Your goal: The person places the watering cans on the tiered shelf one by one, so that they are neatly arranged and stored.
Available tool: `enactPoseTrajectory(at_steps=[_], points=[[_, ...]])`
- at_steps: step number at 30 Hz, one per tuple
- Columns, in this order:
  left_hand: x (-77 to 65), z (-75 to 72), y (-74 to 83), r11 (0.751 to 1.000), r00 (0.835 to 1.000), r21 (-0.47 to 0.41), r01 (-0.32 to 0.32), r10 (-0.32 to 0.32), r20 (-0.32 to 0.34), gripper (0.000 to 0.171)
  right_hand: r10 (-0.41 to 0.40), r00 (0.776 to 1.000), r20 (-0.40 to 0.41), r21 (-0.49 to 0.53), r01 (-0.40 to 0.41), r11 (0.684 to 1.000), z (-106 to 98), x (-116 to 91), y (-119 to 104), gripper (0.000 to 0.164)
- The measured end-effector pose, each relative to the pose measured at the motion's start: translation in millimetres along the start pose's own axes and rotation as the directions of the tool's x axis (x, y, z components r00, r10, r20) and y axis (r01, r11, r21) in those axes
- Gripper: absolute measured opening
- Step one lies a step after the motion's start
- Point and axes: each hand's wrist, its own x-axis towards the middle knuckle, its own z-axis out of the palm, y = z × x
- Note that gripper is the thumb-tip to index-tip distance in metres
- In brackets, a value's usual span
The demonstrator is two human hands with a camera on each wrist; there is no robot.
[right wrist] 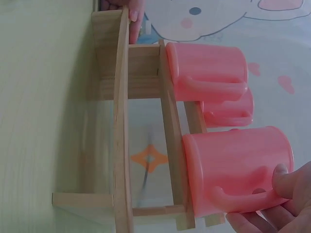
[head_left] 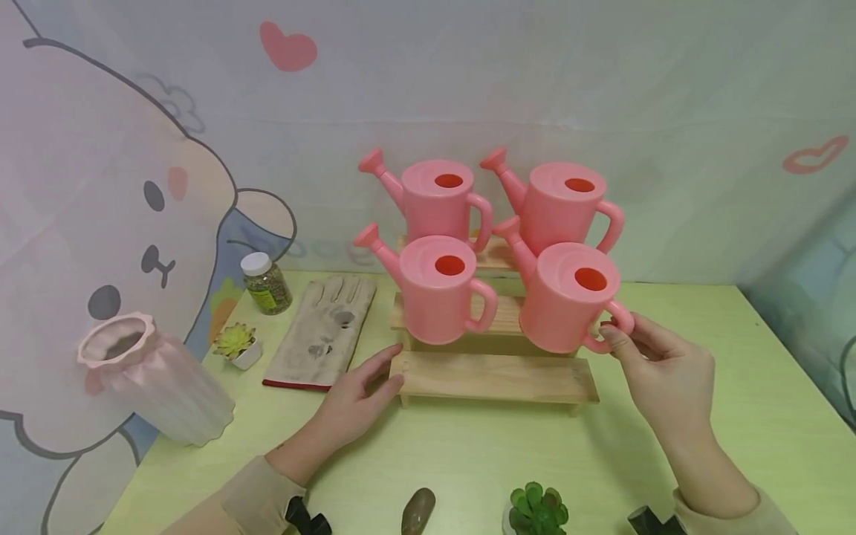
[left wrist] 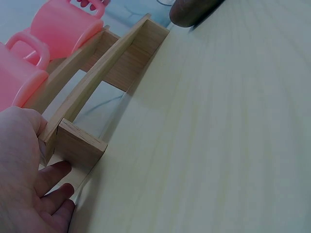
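Observation:
Two pink watering cans, one on the left and one on the right, stand on the middle step of a wooden tiered stand. Two more, a left one and a right one, are on the top step behind. My right hand pinches the handle of the right front can between thumb and fingers; the right wrist view shows this can resting on the step. With fingers extended, my left hand touches the left end of the bottom step, thumb at its edge.
Left of the stand lie a garden glove, a lidded jar, a small potted succulent and a pale pink vase. At the near edge are a dark rounded object and a green succulent. A printed curtain hangs behind.

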Motion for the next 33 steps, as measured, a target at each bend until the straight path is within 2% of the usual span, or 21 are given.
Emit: enactPoseTrajectory(at_steps=[7,18,24,28,31,33], points=[[0.1,-1.6,-1.6,1.000,1.000,0.008,0.000,0.000,-0.007,0.051,0.026,0.999,0.023,0.051,-0.028,0.998,1.8,0.0,3.4,0.037],[-0.9,-2.0,-0.8,1.000,1.000,0.001,0.006,-0.006,-0.005,0.052,-0.081,0.997,0.015,-0.010,0.082,0.997,3.7,0.2,2.6,0.035],[-2.1,-3.3,0.1,1.000,1.000,-0.005,0.015,-0.016,-0.012,0.052,-0.061,0.995,0.081,-0.003,0.062,0.998,4.0,3.4,0.3,0.034],[-2.6,-3.6,-0.3,1.000,1.000,-0.015,0.021,-0.021,-0.010,0.053,-0.031,0.992,0.126,-0.053,0.038,0.998,1.5,4.5,-0.3,0.043],[-3.9,-5.1,1.0,0.999,1.000,-0.020,0.025,-0.025,-0.010,0.055,-0.027,0.994,0.106,-0.075,0.035,0.997,-0.9,6.1,-2.7,0.047],[-5.1,-7.1,3.2,0.999,1.000,-0.034,0.027,-0.027,-0.012,0.057,-0.049,0.997,0.054,-0.064,0.052,0.997,-3.7,6.9,-6.1,0.045]])
